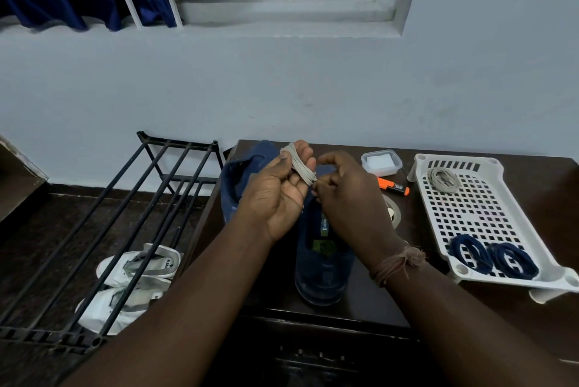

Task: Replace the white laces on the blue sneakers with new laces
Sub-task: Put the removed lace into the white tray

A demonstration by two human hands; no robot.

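Head view, centre of frame: left hand [282,195] is raised palm-up, with a white lace [299,164] wound in several turns around its fingers and the thumb lying against the coil. Right hand [347,198], just to the right, has its fingers curled and pinches the lace's loose end at the lower edge of the coil. A brown thread band sits on the right wrist.

Directly below the hands, one blue sneaker [322,264] stands on the dark table [438,311] with its heel toward the bottom of the frame; its eyelet area is hidden by the hands. A second blue sneaker [247,180] lies tilted behind the left hand.

Right of frame: a white perforated tray [488,217] holds a coiled white lace [443,180] at its upper end and two dark blue lace bundles [492,256] at its lower end. Between tray and hands lie an orange marker [393,186] and a small clear lidded box [380,162].

Left of frame: a black metal rack [125,214], with white sandals [131,286] on the floor beneath it.
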